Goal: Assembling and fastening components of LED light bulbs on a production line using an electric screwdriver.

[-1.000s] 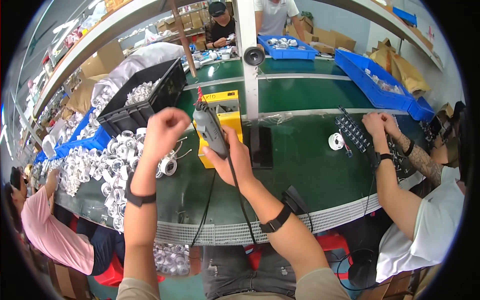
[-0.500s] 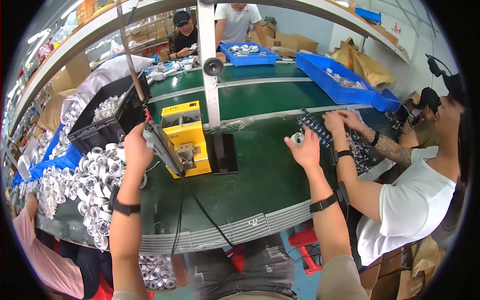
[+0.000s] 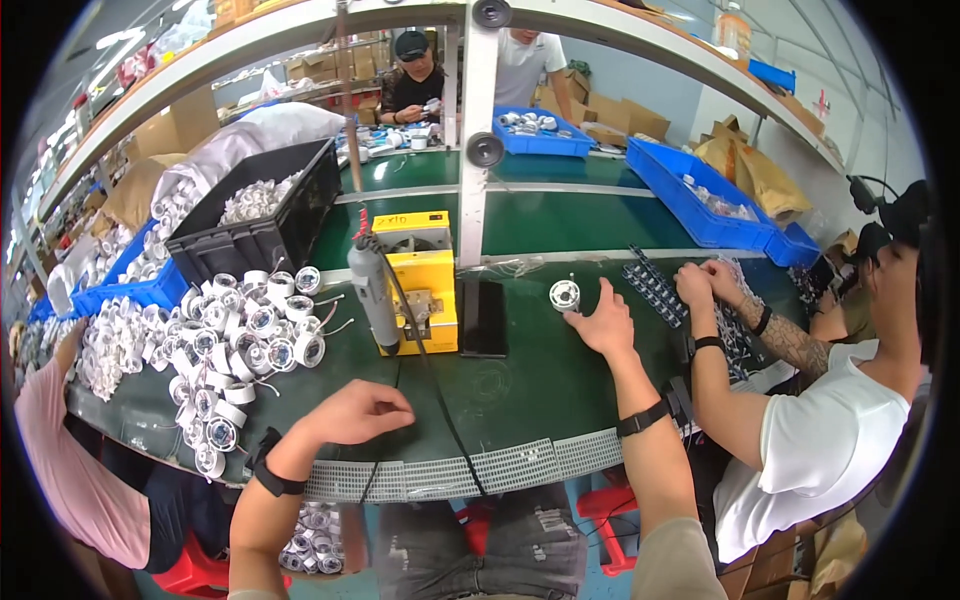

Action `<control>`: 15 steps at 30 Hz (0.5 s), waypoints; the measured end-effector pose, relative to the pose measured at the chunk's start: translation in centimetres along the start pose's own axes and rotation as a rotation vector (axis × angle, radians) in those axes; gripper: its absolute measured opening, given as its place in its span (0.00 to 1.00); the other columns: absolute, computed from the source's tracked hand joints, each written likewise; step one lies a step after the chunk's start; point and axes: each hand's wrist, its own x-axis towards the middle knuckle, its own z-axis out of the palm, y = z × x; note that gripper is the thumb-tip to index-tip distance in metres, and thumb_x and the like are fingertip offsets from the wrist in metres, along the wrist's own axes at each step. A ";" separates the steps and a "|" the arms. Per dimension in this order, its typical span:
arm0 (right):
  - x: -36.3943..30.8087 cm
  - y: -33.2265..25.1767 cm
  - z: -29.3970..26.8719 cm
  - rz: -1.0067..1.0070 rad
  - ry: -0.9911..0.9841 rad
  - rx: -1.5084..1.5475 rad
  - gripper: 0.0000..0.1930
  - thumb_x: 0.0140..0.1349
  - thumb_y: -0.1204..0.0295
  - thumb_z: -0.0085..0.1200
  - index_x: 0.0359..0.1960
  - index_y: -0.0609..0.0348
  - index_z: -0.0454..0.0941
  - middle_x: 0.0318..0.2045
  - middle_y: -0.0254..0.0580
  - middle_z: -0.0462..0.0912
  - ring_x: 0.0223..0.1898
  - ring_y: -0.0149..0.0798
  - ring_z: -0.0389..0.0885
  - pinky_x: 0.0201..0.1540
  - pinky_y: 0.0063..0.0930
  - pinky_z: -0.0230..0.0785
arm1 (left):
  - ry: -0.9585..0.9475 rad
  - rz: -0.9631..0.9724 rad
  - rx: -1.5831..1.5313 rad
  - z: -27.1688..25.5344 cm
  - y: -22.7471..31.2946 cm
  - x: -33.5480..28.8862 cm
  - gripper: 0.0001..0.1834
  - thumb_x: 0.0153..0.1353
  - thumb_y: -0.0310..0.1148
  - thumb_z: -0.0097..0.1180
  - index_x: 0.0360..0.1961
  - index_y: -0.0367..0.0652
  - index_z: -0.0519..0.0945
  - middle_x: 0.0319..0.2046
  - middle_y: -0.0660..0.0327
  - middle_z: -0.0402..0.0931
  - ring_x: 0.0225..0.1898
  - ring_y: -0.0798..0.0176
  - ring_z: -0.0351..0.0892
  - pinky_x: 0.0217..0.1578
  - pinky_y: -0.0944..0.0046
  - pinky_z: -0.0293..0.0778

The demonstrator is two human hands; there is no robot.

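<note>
My left hand [image 3: 362, 412] is over the near part of the green bench, its fingers curled in toward the thumb and nothing visible in them. Beyond it, a grey electric screwdriver [image 3: 373, 300] hangs upright on a red coiled cord, in front of a yellow screw feeder [image 3: 442, 335]. Right of centre, my right hand [image 3: 606, 328] has its fingers spread. Its thumb tip is close to a round white part [image 3: 564, 295] standing on the bench; whether they touch I cannot tell.
A heap of round white parts [image 3: 240, 340] covers the left of the bench, below a black crate [image 3: 260, 215]. A flat black slab [image 3: 484, 318] lies beside the feeder. At right, a co-worker's hands [image 3: 705, 285] handle dark strips. Blue trays [image 3: 700, 205] stand further back.
My left hand has let go of the screwdriver and come down toward me; the screwdriver now hangs free. My right hand's fingers have opened away from the white part. The view has shifted.
</note>
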 end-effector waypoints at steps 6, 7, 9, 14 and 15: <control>2.5 -3.4 2.6 0.084 -0.090 0.033 0.45 0.47 0.42 0.63 0.63 0.56 0.64 0.54 0.52 0.73 0.58 0.53 0.71 0.57 0.46 0.67 | -0.137 0.111 0.080 1.8 1.4 1.8 0.09 0.61 0.33 0.60 0.38 0.38 0.83 0.29 0.63 0.81 0.29 0.74 0.77 0.32 0.72 0.73; 2.7 -3.4 3.0 0.069 -0.078 0.035 0.41 0.49 0.45 0.62 0.60 0.58 0.67 0.53 0.52 0.74 0.55 0.52 0.74 0.56 0.45 0.69 | -0.143 0.115 0.086 2.0 1.3 1.9 0.10 0.61 0.33 0.61 0.38 0.38 0.83 0.28 0.64 0.81 0.29 0.75 0.76 0.32 0.72 0.72; 2.9 -3.5 3.4 0.039 -0.078 0.056 0.39 0.49 0.48 0.62 0.58 0.59 0.69 0.51 0.53 0.75 0.53 0.52 0.76 0.55 0.44 0.70 | -0.160 0.106 0.058 2.0 1.3 2.3 0.10 0.62 0.33 0.60 0.40 0.38 0.82 0.30 0.64 0.81 0.30 0.74 0.76 0.33 0.71 0.73; -0.8 -6.6 0.9 -0.447 -0.210 0.518 0.20 0.48 0.67 0.65 0.43 0.60 0.79 0.36 0.46 0.84 0.38 0.40 0.83 0.46 0.31 0.74 | -0.185 -0.049 -0.327 2.3 0.2 3.2 0.16 0.67 0.34 0.52 0.52 0.37 0.76 0.41 0.58 0.80 0.37 0.69 0.79 0.39 0.67 0.76; -2.2 -7.4 -0.3 -0.547 -0.378 0.675 0.21 0.48 0.70 0.65 0.46 0.59 0.78 0.35 0.40 0.82 0.37 0.30 0.80 0.44 0.26 0.73 | -0.167 -0.091 -0.572 2.3 0.9 3.4 0.20 0.69 0.39 0.48 0.55 0.36 0.72 0.44 0.57 0.78 0.40 0.65 0.79 0.42 0.64 0.77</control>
